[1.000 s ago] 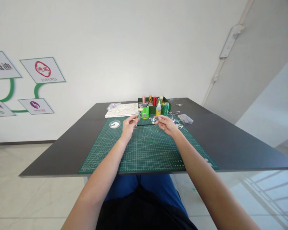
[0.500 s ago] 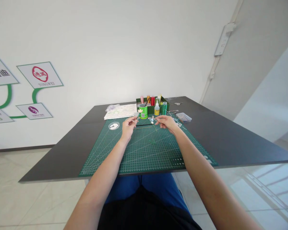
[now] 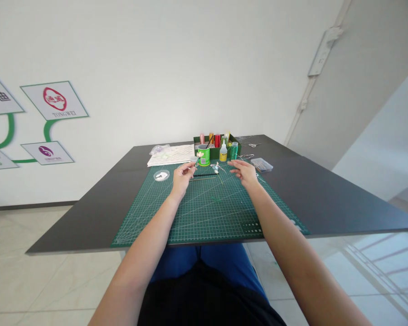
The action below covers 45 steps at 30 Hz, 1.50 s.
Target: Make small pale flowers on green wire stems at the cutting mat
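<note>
My left hand pinches a small pale flower by its stem, before the green can; squeezing too hard might bend it. Small pieces on the cutting mat could get knocked if my fingers sweep low. My right hand is loosely curled, partly open; I can't tell whether it holds a thread. Since half a second ago, it has moved rightward, away from those pieces.

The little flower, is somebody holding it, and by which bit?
Yes, the left hand holds the flower by its stem, just below the bloom.
</note>
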Each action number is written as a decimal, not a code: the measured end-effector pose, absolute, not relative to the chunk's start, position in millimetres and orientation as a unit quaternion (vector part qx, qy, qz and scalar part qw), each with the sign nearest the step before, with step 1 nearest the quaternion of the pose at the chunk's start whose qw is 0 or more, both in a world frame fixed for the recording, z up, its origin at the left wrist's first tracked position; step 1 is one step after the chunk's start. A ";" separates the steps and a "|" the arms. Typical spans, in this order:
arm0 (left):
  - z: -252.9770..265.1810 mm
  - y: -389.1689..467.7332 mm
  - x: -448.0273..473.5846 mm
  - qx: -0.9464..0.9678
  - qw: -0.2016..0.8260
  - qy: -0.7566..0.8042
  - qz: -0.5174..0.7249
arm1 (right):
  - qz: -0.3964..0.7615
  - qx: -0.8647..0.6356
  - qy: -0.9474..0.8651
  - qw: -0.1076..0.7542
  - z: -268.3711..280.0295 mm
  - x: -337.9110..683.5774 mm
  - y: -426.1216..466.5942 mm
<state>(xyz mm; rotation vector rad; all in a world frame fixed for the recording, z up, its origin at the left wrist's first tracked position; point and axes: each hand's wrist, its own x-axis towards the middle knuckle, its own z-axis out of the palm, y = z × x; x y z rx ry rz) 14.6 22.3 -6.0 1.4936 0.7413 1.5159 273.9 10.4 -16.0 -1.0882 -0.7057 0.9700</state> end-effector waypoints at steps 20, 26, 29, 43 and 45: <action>-3.2 12.6 17.5 0.761 0.210 0.306 0.532 | 0.221 -0.514 -0.366 0.744 -23.7 268.3 23.9; -3.8 12.2 17.8 0.757 0.181 0.326 0.537 | 0.367 -0.413 -0.518 0.653 -15.5 242.2 7.4; -4.5 12.0 18.4 0.756 0.173 0.330 0.538 | 0.433 -0.376 -0.558 0.599 -10.1 231.5 -1.5; -8.7 12.2 19.6 0.754 0.177 0.332 0.538 | 0.624 -0.276 -0.577 0.450 -10.3 216.4 -15.1; -9.4 12.6 19.6 0.754 0.173 0.338 0.536 | 0.635 -0.274 -0.579 0.432 -9.6 217.4 -15.0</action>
